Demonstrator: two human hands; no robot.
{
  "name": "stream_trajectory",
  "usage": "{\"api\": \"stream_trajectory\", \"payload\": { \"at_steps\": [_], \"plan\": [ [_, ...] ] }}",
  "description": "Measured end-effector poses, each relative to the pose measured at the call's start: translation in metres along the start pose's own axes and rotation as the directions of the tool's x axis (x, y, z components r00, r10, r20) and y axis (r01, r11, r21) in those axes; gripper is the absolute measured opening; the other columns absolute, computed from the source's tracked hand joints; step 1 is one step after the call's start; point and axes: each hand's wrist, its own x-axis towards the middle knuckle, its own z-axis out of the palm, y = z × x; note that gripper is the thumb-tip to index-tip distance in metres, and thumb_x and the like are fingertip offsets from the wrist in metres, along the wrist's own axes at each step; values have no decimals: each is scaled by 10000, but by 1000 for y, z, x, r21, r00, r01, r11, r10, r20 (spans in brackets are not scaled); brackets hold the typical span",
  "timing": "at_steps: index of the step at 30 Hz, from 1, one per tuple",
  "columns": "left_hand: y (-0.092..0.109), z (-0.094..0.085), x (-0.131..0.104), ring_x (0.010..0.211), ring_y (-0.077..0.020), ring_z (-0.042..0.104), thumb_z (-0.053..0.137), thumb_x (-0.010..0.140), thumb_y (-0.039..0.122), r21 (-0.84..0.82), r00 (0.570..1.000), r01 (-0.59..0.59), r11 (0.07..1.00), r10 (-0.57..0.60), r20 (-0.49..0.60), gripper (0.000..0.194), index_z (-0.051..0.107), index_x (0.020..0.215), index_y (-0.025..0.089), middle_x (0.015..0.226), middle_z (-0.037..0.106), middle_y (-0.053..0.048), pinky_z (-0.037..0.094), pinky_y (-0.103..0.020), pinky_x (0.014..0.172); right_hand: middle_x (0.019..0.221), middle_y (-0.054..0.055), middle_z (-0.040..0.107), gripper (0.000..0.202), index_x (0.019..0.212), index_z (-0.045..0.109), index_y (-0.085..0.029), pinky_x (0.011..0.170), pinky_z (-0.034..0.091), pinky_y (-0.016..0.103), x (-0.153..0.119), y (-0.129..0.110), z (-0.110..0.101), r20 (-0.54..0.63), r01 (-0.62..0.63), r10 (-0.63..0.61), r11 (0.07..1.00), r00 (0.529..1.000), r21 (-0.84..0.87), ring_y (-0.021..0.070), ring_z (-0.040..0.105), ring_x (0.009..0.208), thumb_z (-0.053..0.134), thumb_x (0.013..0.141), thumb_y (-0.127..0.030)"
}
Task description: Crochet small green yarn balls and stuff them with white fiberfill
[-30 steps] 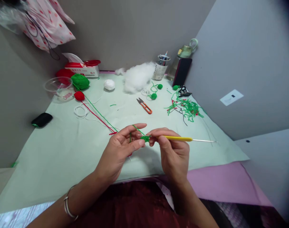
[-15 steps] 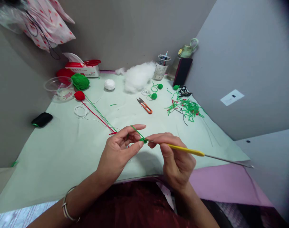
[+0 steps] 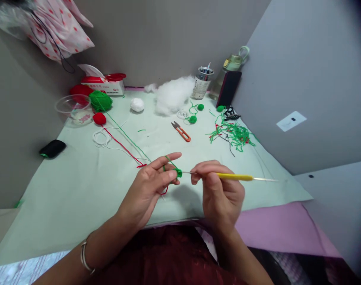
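A small piece of green crochet (image 3: pixel 178 173) is pinched between the thumb and fingers of my left hand (image 3: pixel 152 182). Green yarn passes over its raised index finger and runs back to the green yarn ball (image 3: pixel 100 101). Below the fingers hangs a short red strand (image 3: pixel 165 191). My right hand (image 3: pixel 220 190) grips a crochet hook (image 3: pixel 235 176) by its yellow handle, pen-like. The hook's thin metal tip reaches left to the green crochet; whether it sits inside a loop I cannot tell. Its other metal end points right.
Orange thread snips (image 3: pixel 182 132) lie beyond my hands. Behind them are white stuffing (image 3: pixel 173 97) and a white yarn ball (image 3: pixel 137 105). Green yarn scraps (image 3: pixel 235 134) lie right, near a phone (image 3: pixel 228 89) and bottle (image 3: pixel 234 63). A small red ball (image 3: pixel 99 118) and tissue box (image 3: pixel 107 87) stand left.
My right hand has drawn slightly away from the left, and the hook has swung nearly level. My left thumb now lies over the crochet, with the red strand showing more below.
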Motion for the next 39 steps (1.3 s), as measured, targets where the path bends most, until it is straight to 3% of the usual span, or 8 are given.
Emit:
{"api": "stream_trajectory", "payload": {
  "at_steps": [3, 6, 10, 15, 22, 31, 35, 39],
  "plan": [
    [-1, 1, -2, 779, -119, 599, 887, 787, 237, 89, 997, -80, 993, 79, 18, 391, 825, 1172, 264, 823, 665, 9, 469, -218, 720, 930, 38, 754, 203, 1014, 773, -245, 658, 585, 324, 3, -1, 2, 54, -45, 43, 998, 998, 41, 165, 680, 772, 582, 1031, -178],
    [-6, 2, -2, 791, -110, 598, 897, 789, 228, 103, 992, -128, 986, 129, 2, 400, 821, 1178, 283, 839, 676, 15, 481, -214, 768, 955, 36, 769, 236, 1094, 770, -265, 715, 613, 337, -2, -1, 3, 87, 64, -52, 988, 995, -142, 176, 714, 838, 600, 1012, -125],
    [-8, 0, 2, 763, -98, 601, 887, 799, 261, -53, 999, 18, 998, -16, 40, 400, 819, 1192, 226, 864, 696, -7, 496, -200, 743, 1094, 75, 767, 300, 1189, 762, -287, 759, 634, 359, -7, 2, 0, 195, 302, -242, 866, 951, -399, 208, 736, 950, 644, 980, -107],
    [-1, -2, 5, 703, -83, 603, 888, 773, 219, -154, 997, 79, 985, -76, 24, 304, 852, 1074, 193, 803, 651, 7, 481, -187, 659, 843, 40, 719, 198, 1027, 771, -236, 649, 582, 331, 1, 2, -2, -26, 5, -7, 995, 1000, -99, 170, 678, 729, 581, 1030, -181],
    [-2, 1, 1, 798, -121, 641, 914, 762, 253, 88, 998, -56, 995, 58, -16, 316, 849, 1072, 259, 839, 699, 3, 454, -210, 694, 909, 27, 759, 172, 1011, 800, -246, 691, 574, 309, 4, 0, 0, 51, -104, 102, 994, 993, 31, 148, 675, 769, 642, 1005, -177],
    [-3, -4, -1, 788, -94, 628, 875, 828, 262, 156, 991, -134, 979, 131, 25, 328, 828, 1145, 332, 860, 654, 22, 442, -187, 680, 934, 48, 786, 196, 1016, 774, -218, 687, 602, 314, 2, 5, -4, 75, -236, 225, 944, 972, 229, 152, 715, 744, 594, 1049, -290],
    [-3, -7, 0, 802, -104, 585, 869, 834, 287, 204, 988, -155, 967, 151, 34, 303, 834, 1134, 314, 842, 629, 10, 415, -181, 620, 958, 32, 785, 222, 1035, 759, -232, 699, 595, 305, 0, 1, -6, 84, -215, 201, 954, 976, 209, 144, 715, 757, 540, 1073, -245],
    [-5, -8, 1, 752, -91, 552, 862, 838, 254, 236, 977, -214, 948, 211, 39, 317, 826, 1147, 316, 833, 627, 22, 426, -182, 615, 981, 38, 774, 244, 1128, 736, -232, 744, 583, 328, -3, -4, -8, 115, 14, -10, 999, 993, -32, 159, 718, 817, 520, 1057, -143]
  ]
}}
